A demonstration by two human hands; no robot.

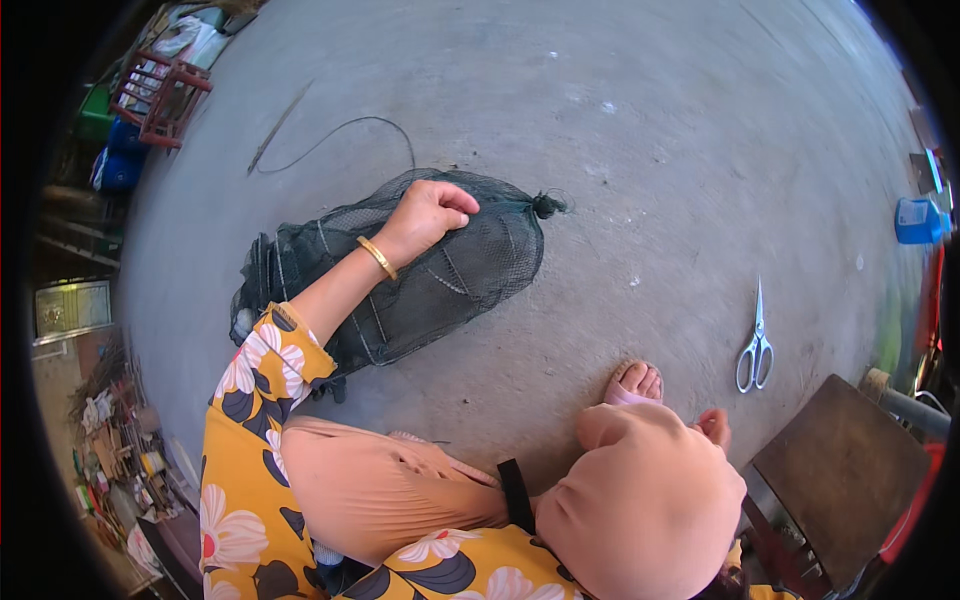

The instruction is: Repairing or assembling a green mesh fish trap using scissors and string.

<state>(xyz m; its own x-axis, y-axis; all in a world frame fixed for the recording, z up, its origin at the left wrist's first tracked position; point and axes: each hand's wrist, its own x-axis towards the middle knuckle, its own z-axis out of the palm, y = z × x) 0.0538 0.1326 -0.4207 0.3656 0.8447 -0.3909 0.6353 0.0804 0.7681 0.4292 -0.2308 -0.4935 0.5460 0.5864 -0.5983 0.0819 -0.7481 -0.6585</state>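
A dark green mesh fish trap [480,270] lies on the floor in front of me, stretched over thin frame bars. Its far right end is gathered into a knot [545,206], and its left end is bunched up. My left hand [432,215], a gold bangle at its wrist, is over the upper part of the trap. Its fingers are bent and closed with the thumb, seemingly pinching the mesh. Only a bit of my right hand [714,428] shows beside my right knee; its fingers are mostly hidden. Scissors [757,352] with pale handles lie to its right, untouched.
A thin cord [370,120] curves over the concrete floor behind the trap. At right are a blue container [918,221] and a dark brown stool [842,475]. A reddish wooden rack [160,98] stands far left, above a heap of clutter [120,460]. My sandalled foot [636,383] is near the trap.
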